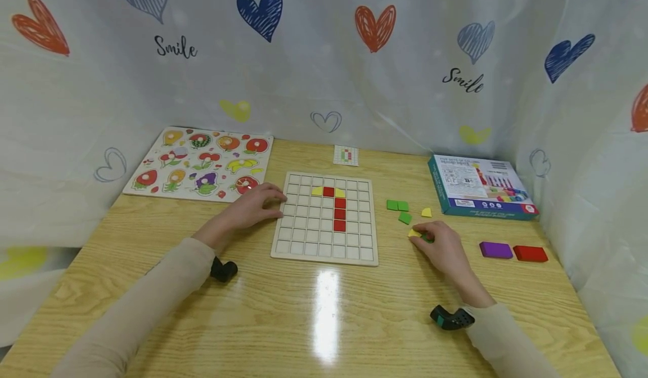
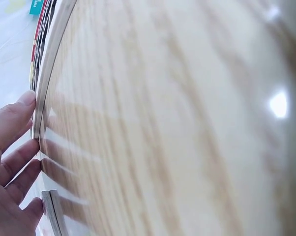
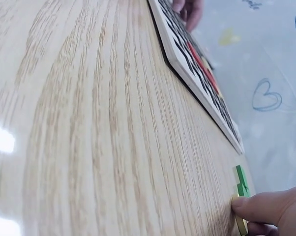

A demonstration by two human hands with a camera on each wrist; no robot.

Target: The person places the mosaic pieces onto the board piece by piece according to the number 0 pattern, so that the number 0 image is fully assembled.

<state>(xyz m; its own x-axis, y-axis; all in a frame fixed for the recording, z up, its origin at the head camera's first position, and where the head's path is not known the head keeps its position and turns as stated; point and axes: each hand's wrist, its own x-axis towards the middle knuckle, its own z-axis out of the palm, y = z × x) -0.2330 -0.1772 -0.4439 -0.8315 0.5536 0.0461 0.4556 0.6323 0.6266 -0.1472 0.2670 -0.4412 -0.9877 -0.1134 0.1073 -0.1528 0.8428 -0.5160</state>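
A square white grid board (image 1: 304,237) lies in front of me, with a row of red tiles (image 1: 340,214) going down and yellow curved tiles (image 1: 317,190) at its top. My left hand (image 1: 253,205) touches the board's left edge with thumb and fingertips, fingers loosely bent. My right hand (image 1: 441,247) is right of the board and pinches a yellow quarter-round tile (image 1: 413,233); a green tile (image 1: 428,239) shows partly under its fingers. Nearby lie several green tiles (image 1: 397,205) and another yellow tile (image 1: 426,212). In the right wrist view, the thumb (image 3: 251,205) meets the yellow tile's edge.
A fruit puzzle board (image 1: 202,167) lies at the back left, close to the left hand. Behind the grid board is a small pattern card (image 1: 346,155). At the right are a printed box (image 1: 483,187), a purple block (image 1: 496,250) and a red block (image 1: 530,253).
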